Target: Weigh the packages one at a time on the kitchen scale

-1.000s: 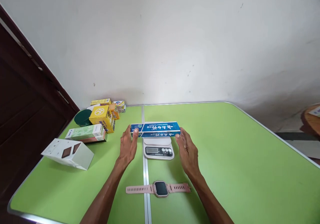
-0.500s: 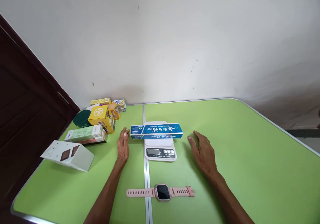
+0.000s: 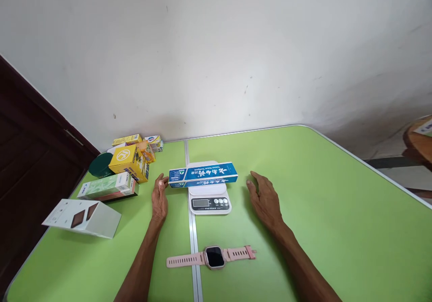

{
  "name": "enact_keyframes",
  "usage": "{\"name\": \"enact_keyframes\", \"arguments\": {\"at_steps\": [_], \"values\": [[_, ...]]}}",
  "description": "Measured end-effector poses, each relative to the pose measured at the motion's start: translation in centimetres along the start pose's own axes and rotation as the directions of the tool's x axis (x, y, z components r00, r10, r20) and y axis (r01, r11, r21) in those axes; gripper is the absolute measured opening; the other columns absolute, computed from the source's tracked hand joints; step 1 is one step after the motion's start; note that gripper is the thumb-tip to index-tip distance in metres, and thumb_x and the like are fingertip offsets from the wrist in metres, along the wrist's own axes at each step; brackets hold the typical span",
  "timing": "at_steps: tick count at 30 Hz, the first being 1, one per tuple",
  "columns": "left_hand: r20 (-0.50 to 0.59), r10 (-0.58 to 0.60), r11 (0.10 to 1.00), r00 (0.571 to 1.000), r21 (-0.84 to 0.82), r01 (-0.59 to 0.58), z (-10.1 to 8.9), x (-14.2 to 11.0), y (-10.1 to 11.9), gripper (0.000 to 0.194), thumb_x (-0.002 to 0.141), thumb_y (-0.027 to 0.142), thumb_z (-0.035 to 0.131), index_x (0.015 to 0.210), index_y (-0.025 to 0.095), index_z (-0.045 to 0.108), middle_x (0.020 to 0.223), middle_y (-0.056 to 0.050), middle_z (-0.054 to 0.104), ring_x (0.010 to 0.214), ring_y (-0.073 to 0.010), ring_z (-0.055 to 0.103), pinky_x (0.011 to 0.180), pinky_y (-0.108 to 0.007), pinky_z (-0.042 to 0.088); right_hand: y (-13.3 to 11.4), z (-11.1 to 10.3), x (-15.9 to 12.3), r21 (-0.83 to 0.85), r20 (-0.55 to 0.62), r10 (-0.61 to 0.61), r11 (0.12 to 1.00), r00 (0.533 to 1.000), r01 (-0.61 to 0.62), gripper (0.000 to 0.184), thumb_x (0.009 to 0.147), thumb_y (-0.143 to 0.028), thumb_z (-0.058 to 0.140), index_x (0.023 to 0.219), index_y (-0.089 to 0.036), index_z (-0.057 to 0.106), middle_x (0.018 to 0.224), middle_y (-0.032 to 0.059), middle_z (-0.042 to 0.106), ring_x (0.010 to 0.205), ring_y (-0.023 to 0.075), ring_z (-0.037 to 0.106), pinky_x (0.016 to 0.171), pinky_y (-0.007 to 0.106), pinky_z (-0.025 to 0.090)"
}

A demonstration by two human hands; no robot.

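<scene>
A blue toothpaste box (image 3: 202, 175) lies crosswise on a white kitchen scale (image 3: 209, 190), its ends jutting past both sides of the weighing plate. The scale's display looks blank. My left hand (image 3: 159, 197) rests on its edge just left of the box, fingertips close to the box's end; whether they touch it I cannot tell. To the right of the scale, my right hand (image 3: 265, 199) is on the table with thumb and fingers apart, holding nothing. Nearer to me, a pink smartwatch (image 3: 214, 257) lies flat with its strap spread out.
At the left of the green table (image 3: 303, 203) stand a white box (image 3: 84, 218), a pale green carton (image 3: 108, 186), a dark green round lid (image 3: 101, 164), a yellow box (image 3: 130, 160) and several smaller cartons. A white wall (image 3: 216, 68) rises behind. A metal seam (image 3: 194, 266) crosses the tabletop.
The camera view has turned slightly to the right, so everything appears shifted left. Both hands, the toothpaste box, the scale and the smartwatch keep their places on the table.
</scene>
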State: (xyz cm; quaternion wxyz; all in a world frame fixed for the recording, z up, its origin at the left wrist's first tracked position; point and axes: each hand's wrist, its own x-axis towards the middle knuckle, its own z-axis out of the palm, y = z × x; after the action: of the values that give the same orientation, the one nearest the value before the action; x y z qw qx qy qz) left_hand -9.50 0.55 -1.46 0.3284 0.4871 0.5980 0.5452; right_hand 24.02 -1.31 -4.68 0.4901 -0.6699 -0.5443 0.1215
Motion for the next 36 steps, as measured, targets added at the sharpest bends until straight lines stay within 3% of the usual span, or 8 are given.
{"name": "enact_keyframes", "arguments": {"at_steps": [3, 7, 11, 15, 19, 26, 30, 36], "values": [[0.024, 0.005, 0.999, 1.0, 0.037, -0.005, 0.0, -1.2, 0.6, 0.097, 0.092, 0.087, 0.038, 0.155, 0.014, 0.048, 0.152, -0.023, 0.058, 0.143, -0.0333, 0.057, 0.124, -0.049, 0.041, -2.2, -0.8, -0.7, 0.159, 0.019, 0.061, 0.985, 0.998, -0.063, 0.062, 0.102, -0.065, 0.043, 0.137, -0.019, 0.066, 0.141, 0.0178, 0.068, 0.131, 0.0338, 0.063, 0.113, 0.056, 0.048], [0.098, 0.063, 0.99, 0.993, 0.123, -0.074, 0.7, -3.6, 1.9, 0.084, 0.099, 0.076, 0.038, 0.164, 0.022, 0.037, 0.173, -0.012, 0.033, 0.163, -0.027, 0.027, 0.134, -0.042, 0.02, -5.6, -0.3, -2.1, 0.319, 0.109, 0.056, 0.944, 0.992, -0.089, 0.066, 0.102, -0.067, 0.047, 0.148, -0.02, 0.06, 0.153, 0.016, 0.06, 0.143, 0.0329, 0.055, 0.12, 0.055, 0.043], [0.12, 0.011, 0.988, 0.993, 0.152, -0.029, 1.6, -5.0, 3.4, 0.084, 0.099, 0.076, 0.038, 0.166, 0.025, 0.032, 0.176, -0.009, 0.026, 0.165, -0.0257, 0.017, 0.135, -0.041, 0.014, -7.4, 0.7, -2.8, 0.428, 0.147, 0.03, 0.899, 0.989, -0.091, 0.067, 0.103, -0.066, 0.048, 0.153, -0.021, 0.055, 0.152, 0.0155, 0.061, 0.139, 0.0322, 0.059, 0.117, 0.053, 0.047], [0.158, -0.009, 0.987, 0.987, 0.162, -0.017, 2.8, -5.1, 5.7, 0.081, 0.097, 0.075, 0.043, 0.164, 0.028, 0.037, 0.175, -0.007, 0.031, 0.165, -0.0283, 0.016, 0.135, -0.047, 0.015, -7.3, -0.5, -2.0, 0.45, 0.109, 0.087, 0.884, 0.99, -0.127, 0.067, 0.102, -0.067, 0.05, 0.152, -0.022, 0.056, 0.152, 0.0147, 0.061, 0.138, 0.0329, 0.06, 0.116, 0.054, 0.047], [0.347, 0.032, 0.986, 0.937, 0.145, -0.087, 6.1, -4.3, 9.0, 0.081, 0.098, 0.072, 0.048, 0.165, 0.031, 0.034, 0.176, -0.006, 0.028, 0.165, -0.03, 0.018, 0.135, -0.049, 0.015, -5.5, -3.6, 0.9, 0.402, -0.043, 0.196, 0.901, 0.98, -0.163, 0.074, 0.097, -0.072, 0.05, 0.148, -0.019, 0.059, 0.147, 0.0168, 0.065, 0.134, 0.0343, 0.062, 0.113, 0.052, 0.049], [0.6, -0.096, 0.979, 0.794, 0.2, -0.034, 17.5, -0.5, 11.0, 0.097, 0.092, 0.08, 0.048, 0.168, 0.022, 0.028, 0.178, -0.011, 0.017, 0.166, -0.0327, 0.01, 0.134, -0.05, 0.013, 1.7, -7.3, 8.4, 0.217, -0.215, 0.231, 0.959, 0.949, -0.184, 0.089, 0.09, -0.081, 0.038, 0.138, -0.011, 0.064, 0.134, 0.0235, 0.07, 0.12, 0.0366, 0.066, 0.105, 0.052, 0.05], [0.613, -0.118, 0.968, 0.781, 0.248, -0.048, 21.7, 1.7, 10.2, 0.102, 0.094, 0.079, 0.044, 0.168, 0.013, 0.021, 0.177, -0.017, 0.016, 0.166, -0.033, 0.012, 0.134, -0.048, 0.013, 5.0, -6.7, 11.7, 0.141, -0.192, 0.218, 0.971, 0.957, -0.193, 0.089, 0.09, -0.078, 0.033, 0.138, -0.009, 0.063, 0.132, 0.0243, 0.071, 0.116, 0.0355, 0.067, 0.104, 0.05, 0.05], [0.595, -0.149, 0.953, 0.79, 0.3, -0.046, 23.8, 3.1, 9.1, 0.105, 0.095, 0.075, 0.047, 0.167, 0.005, 0.018, 0.176, -0.024, 0.016, 0.165, -0.0358, 0.014, 0.133, -0.048, 0.016, 7.7, -4.1, 14.6, 0.096, -0.166, 0.19, 0.98, 0.968, -0.176, 0.084, 0.09, -0.074, 0.038, 0.141, -0.011, 0.06, 0.138, 0.0237, 0.068, 0.125, 0.0373, 0.063, 0.111, 0.053, 0.046]]}}
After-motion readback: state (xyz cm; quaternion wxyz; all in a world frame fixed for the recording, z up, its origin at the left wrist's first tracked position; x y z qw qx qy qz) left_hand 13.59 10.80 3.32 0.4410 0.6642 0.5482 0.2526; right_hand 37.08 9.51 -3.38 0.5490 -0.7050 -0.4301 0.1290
